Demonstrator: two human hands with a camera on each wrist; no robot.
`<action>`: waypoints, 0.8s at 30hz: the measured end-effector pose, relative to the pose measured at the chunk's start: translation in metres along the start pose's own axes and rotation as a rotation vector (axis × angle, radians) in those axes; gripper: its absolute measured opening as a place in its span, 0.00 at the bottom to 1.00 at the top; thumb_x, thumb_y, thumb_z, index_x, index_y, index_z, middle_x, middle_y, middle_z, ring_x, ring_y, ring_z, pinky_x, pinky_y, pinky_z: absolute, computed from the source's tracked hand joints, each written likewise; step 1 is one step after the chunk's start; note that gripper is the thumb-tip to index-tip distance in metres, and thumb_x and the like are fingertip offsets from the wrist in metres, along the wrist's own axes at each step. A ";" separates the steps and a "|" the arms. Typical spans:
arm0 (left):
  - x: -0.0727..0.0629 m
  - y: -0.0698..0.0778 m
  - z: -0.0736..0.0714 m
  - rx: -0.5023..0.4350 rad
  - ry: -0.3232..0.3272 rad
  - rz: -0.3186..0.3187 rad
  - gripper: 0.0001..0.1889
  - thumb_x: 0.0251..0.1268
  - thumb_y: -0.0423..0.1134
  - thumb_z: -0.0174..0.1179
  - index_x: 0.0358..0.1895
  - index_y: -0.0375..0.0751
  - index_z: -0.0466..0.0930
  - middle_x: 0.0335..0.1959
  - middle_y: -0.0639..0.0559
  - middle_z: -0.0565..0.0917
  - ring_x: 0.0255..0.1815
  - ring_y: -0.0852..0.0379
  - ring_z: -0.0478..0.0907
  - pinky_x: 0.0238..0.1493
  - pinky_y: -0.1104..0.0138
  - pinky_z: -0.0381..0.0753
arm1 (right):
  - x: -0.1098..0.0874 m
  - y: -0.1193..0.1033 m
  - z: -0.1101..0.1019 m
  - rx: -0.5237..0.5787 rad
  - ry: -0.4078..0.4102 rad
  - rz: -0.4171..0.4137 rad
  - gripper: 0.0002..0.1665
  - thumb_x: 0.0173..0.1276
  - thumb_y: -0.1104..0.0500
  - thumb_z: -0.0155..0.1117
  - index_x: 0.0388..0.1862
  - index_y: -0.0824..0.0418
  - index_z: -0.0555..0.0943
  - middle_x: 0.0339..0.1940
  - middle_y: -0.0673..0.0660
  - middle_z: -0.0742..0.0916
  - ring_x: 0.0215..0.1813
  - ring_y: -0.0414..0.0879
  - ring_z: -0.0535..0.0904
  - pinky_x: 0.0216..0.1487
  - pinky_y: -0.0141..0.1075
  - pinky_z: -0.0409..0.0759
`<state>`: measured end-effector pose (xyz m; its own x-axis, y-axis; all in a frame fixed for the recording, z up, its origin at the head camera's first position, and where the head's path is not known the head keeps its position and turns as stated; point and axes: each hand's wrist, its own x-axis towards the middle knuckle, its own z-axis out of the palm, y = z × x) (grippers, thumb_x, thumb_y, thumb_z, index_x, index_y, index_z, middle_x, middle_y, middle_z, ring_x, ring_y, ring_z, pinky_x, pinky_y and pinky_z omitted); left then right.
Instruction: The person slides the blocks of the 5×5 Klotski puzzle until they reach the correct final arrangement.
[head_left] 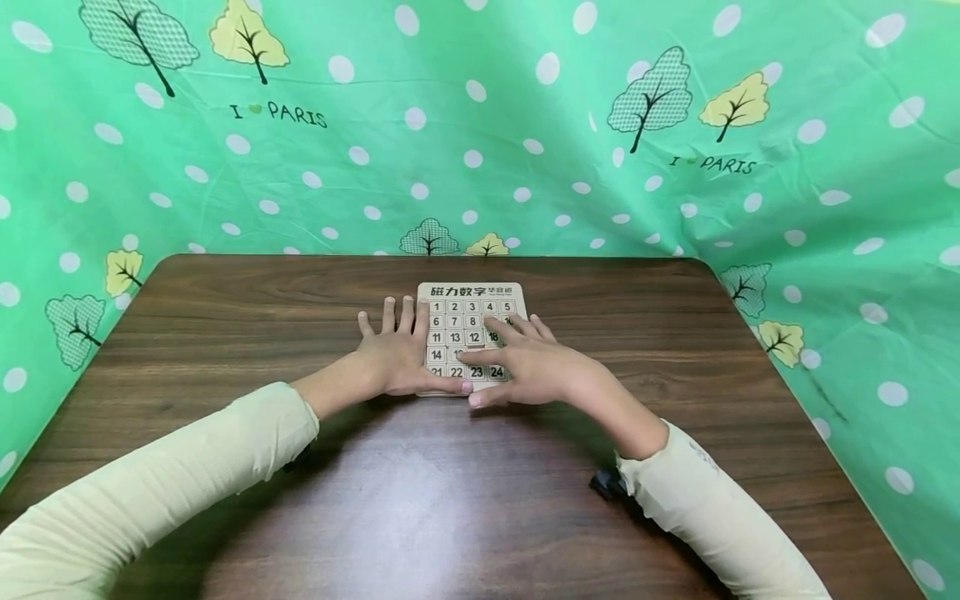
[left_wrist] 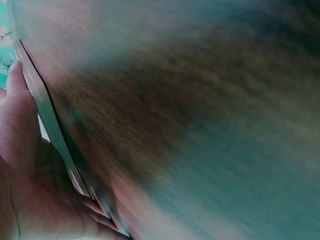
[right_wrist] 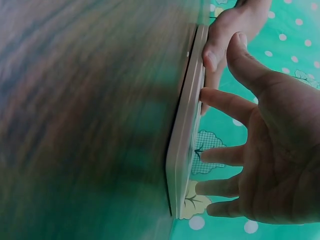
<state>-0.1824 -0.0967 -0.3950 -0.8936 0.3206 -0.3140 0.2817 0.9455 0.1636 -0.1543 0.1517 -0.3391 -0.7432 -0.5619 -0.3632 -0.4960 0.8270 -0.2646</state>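
A pale number sliding puzzle (head_left: 469, 292) lies flat on the table, its square tiles bearing black numbers in rows. Against its left side rests my left hand (head_left: 395, 357), fingers spread and straight, the thumb lying along the bottom edge. My right hand (head_left: 543, 367) reaches over the right side with its fingers extended. Its index fingertip is at a tile (head_left: 456, 354) in the fourth row, partly hiding the number. The right thumb is near the bottom edge, close to the left thumb. In the right wrist view the puzzle's side edge (right_wrist: 187, 120) runs beside the right fingertips.
The puzzle sits toward the far side of a dark wood-grain table (head_left: 420, 500). A green curtain (head_left: 480, 125) with white dots and printed trees hangs behind and along both sides. A small black object (head_left: 607, 483) shows under the right sleeve.
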 end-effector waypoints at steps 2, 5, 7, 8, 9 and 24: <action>0.000 0.000 0.000 0.003 -0.003 0.000 0.86 0.51 0.98 0.54 0.94 0.36 0.26 0.95 0.29 0.34 0.95 0.24 0.30 0.85 0.17 0.38 | -0.002 0.002 -0.001 -0.001 -0.004 0.012 0.45 0.76 0.23 0.67 0.88 0.31 0.73 0.98 0.64 0.52 0.96 0.75 0.41 0.93 0.75 0.36; 0.001 0.001 0.000 0.002 -0.009 0.001 0.86 0.50 0.98 0.54 0.94 0.36 0.26 0.95 0.29 0.33 0.95 0.24 0.30 0.85 0.17 0.37 | -0.005 0.006 -0.002 0.007 -0.002 0.028 0.44 0.76 0.24 0.67 0.87 0.31 0.74 0.98 0.64 0.52 0.96 0.75 0.42 0.92 0.75 0.35; 0.001 0.001 0.000 0.002 -0.010 0.003 0.87 0.49 0.99 0.53 0.94 0.35 0.27 0.95 0.29 0.33 0.95 0.24 0.30 0.85 0.17 0.36 | -0.007 0.011 -0.002 0.012 0.003 0.034 0.43 0.77 0.25 0.67 0.86 0.32 0.75 0.98 0.65 0.53 0.96 0.76 0.42 0.92 0.75 0.35; 0.001 0.001 0.000 0.000 -0.012 0.003 0.87 0.49 0.99 0.53 0.94 0.36 0.27 0.95 0.29 0.33 0.95 0.24 0.29 0.85 0.17 0.36 | -0.008 0.013 -0.002 0.014 0.005 0.037 0.42 0.77 0.25 0.67 0.86 0.32 0.75 0.98 0.65 0.54 0.96 0.77 0.42 0.92 0.76 0.36; 0.000 0.001 0.000 -0.001 -0.013 0.002 0.87 0.49 0.99 0.53 0.94 0.36 0.27 0.95 0.29 0.33 0.95 0.24 0.29 0.85 0.17 0.36 | -0.008 0.015 -0.002 0.017 0.007 0.039 0.42 0.77 0.25 0.67 0.86 0.32 0.76 0.98 0.66 0.54 0.96 0.77 0.43 0.92 0.76 0.36; 0.000 0.000 0.001 -0.005 0.002 0.000 0.87 0.50 0.98 0.54 0.94 0.37 0.25 0.95 0.29 0.33 0.95 0.24 0.29 0.84 0.17 0.37 | 0.005 0.015 -0.003 -0.025 0.067 -0.063 0.46 0.77 0.26 0.69 0.89 0.35 0.72 0.97 0.67 0.55 0.95 0.77 0.45 0.93 0.74 0.38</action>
<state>-0.1823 -0.0963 -0.3964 -0.8942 0.3207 -0.3124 0.2803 0.9451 0.1681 -0.1660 0.1613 -0.3422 -0.7381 -0.6109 -0.2863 -0.5529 0.7909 -0.2622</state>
